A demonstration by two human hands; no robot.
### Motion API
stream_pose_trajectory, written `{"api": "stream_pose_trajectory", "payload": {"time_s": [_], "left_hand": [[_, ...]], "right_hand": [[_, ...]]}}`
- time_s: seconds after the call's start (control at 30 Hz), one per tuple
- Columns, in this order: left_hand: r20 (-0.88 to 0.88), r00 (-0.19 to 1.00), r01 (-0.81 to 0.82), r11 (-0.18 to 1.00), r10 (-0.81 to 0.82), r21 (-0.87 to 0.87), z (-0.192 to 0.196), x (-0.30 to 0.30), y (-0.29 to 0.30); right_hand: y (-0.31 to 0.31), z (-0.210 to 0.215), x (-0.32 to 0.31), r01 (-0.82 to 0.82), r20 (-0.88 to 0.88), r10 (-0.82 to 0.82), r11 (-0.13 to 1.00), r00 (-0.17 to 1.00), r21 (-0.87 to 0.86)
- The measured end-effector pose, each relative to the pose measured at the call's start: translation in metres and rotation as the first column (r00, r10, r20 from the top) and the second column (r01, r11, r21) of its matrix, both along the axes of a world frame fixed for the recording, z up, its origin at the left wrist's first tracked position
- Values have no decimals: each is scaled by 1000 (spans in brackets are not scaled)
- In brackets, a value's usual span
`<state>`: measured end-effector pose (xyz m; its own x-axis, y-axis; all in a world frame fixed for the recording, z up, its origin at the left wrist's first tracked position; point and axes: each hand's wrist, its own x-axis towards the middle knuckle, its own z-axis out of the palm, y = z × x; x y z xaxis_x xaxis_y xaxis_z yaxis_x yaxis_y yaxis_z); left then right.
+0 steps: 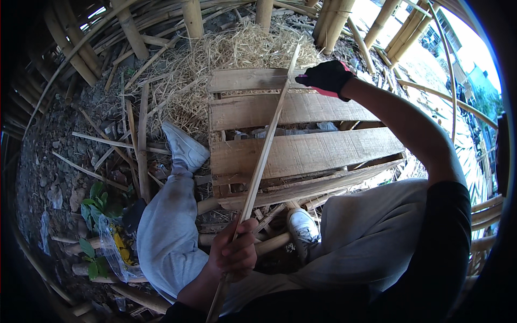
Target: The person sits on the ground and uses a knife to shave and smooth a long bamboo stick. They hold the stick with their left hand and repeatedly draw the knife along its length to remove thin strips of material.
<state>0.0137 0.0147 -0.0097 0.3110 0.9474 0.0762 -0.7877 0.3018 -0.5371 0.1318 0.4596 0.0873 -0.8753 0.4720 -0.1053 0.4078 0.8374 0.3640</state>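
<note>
A long, pale split-bamboo strip (267, 141) slants from below my body up across a slatted wooden pallet (312, 148). My left hand (234, 250), bare, is wrapped round its lower part, close to my lap. Near the strip's far end is my right hand (326, 79), in a black and pink glove, with its fingers closed and pointing toward the strip. Whatever those fingers hold is too small and dark to make out. I cannot tell whether the glove touches the strip.
Curly bamboo shavings (237, 48) are heaped behind the pallet. Bamboo poles (192, 19) stand beyond. Loose sticks (142, 142) lie on the ground to the left, with a green plant (96, 202) and a clear plastic bag (116, 250). My shoes (186, 148) flank the pallet's near side.
</note>
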Motion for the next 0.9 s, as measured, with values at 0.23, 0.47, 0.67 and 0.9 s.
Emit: {"api": "stream_pose_trajectory", "payload": {"time_s": [0.23, 0.47, 0.67, 0.9], "left_hand": [[34, 999, -10, 1000, 10, 14, -2, 0, -4], [81, 997, -17, 1000, 18, -21, -4, -1, -1], [34, 999, 4, 1000, -3, -25, -3, -4, 0], [-36, 998, -54, 998, 54, 12, -1, 1, -4]], "right_hand": [[-79, -17, -7, -49, 117, 81, 964, 990, -260], [-53, -22, 5, -173, 5, 174, 982, 985, -68], [-36, 5, -5, 13, 84, -11, 1000, 996, -27], [-83, 0, -9, -107, 104, 132, 970, 986, -217]]}}
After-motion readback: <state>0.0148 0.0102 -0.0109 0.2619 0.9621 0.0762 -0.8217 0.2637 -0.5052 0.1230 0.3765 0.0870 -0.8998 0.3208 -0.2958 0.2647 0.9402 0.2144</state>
